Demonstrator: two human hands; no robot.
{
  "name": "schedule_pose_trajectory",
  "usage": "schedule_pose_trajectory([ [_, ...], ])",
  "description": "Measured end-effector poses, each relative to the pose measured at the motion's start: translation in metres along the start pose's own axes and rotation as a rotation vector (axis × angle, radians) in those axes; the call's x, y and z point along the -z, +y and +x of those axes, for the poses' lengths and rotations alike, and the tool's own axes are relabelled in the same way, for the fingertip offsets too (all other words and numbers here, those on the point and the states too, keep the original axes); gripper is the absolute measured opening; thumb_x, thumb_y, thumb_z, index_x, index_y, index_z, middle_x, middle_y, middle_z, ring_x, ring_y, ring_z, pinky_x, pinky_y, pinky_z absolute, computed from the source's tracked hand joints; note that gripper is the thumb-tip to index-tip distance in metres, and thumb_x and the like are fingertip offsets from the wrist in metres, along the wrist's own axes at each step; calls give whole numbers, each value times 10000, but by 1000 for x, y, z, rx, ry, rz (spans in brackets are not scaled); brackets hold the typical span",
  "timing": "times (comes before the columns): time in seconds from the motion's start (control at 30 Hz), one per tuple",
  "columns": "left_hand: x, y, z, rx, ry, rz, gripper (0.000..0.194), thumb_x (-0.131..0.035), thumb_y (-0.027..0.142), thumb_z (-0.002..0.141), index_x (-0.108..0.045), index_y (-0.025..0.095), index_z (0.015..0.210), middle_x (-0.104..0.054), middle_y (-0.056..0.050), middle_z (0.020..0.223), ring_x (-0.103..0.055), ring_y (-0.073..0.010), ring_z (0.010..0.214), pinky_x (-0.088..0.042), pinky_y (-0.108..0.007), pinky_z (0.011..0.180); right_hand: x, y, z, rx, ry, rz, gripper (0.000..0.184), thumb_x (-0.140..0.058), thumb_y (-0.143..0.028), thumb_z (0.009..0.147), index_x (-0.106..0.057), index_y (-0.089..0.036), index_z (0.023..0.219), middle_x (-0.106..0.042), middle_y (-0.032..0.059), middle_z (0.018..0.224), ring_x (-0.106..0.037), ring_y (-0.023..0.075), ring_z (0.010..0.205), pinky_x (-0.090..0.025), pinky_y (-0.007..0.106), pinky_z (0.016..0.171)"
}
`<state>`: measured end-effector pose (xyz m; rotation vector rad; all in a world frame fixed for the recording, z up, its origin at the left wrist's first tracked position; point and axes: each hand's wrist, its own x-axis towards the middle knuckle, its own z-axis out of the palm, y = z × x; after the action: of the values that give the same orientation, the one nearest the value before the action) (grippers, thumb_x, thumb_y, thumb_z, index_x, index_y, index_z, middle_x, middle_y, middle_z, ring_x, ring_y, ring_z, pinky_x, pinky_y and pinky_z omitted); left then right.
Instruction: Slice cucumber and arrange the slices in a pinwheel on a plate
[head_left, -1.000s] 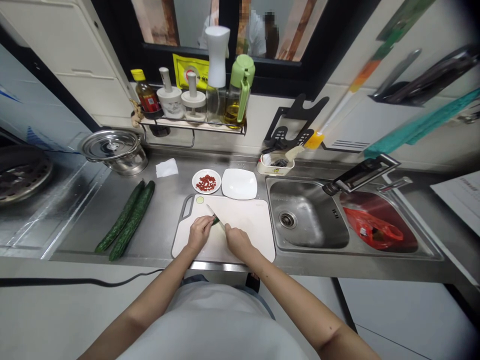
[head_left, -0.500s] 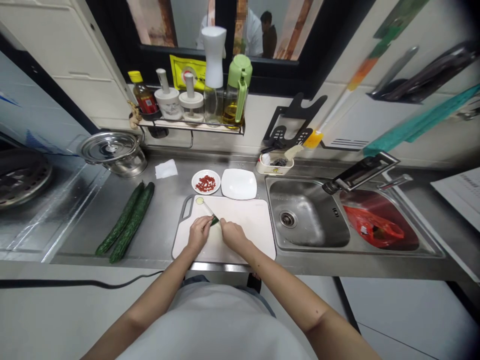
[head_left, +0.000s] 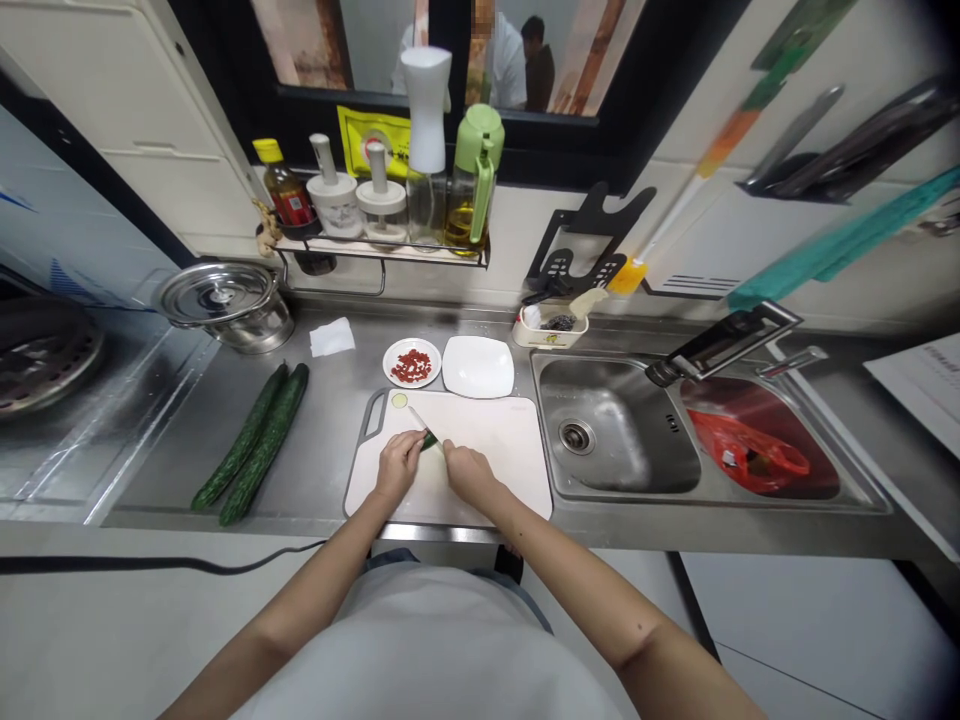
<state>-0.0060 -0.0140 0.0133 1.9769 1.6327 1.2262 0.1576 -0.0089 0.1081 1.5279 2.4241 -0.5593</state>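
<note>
My left hand (head_left: 401,465) is closed on a short piece of cucumber (head_left: 430,440) over the white cutting board (head_left: 517,470). My right hand (head_left: 466,470) grips a knife (head_left: 417,416); its handle is hidden in the fist. The narrow blade points up and left, against the cucumber piece. One pale round cucumber slice (head_left: 399,400) lies at the board's upper left corner. Behind the board stand a small white dish (head_left: 390,372) with red bits in it and a white square plate (head_left: 478,367).
Two long cucumbers (head_left: 262,445) lie left of the board, near a lidded steel pot (head_left: 259,325) and a white paper (head_left: 331,337). On the right is a double sink (head_left: 615,425) with a red plastic bag (head_left: 750,455). Bottles stand on a wall shelf (head_left: 390,250).
The knife has shifted slightly right with my right hand, its tip drawn back from the round slice. My left hand stays on the cucumber piece.
</note>
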Motion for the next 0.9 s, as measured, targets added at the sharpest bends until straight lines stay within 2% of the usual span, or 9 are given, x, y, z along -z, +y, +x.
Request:
schedule_pose_trajectory([
  [0.33, 0, 2, -1, 4, 0, -10, 233, -468, 253, 912, -668, 204, 1020, -696, -64, 1018, -632, -182, 951, -503, -352, 866, -8, 3, -18, -42, -10, 5, 318, -332, -67, 871, -491, -131, 1139, -679, 125, 868, -657, 217, 924, -477, 291, 747],
  [0.63, -2, 0, -1, -4, -1, 1, 248, -451, 268, 918, -668, 198, 1015, -698, -67, 1006, -635, -180, 941, -507, -357, 862, -4, -7, -6, -48, 4, -12, 323, -341, -39, 867, -483, -128, 1142, -678, 132, 935, -656, 197, 919, -483, 277, 751],
  [0.9, -1, 1, -1, 14, -5, -3, 249, -451, 271, 918, -668, 204, 1021, -696, -66, 1015, -634, -184, 950, -502, -369, 875, -11, -2, -13, -60, -9, 0, 313, -334, -54, 877, -491, -126, 1138, -680, 133, 921, -651, 204, 935, -477, 285, 770],
])
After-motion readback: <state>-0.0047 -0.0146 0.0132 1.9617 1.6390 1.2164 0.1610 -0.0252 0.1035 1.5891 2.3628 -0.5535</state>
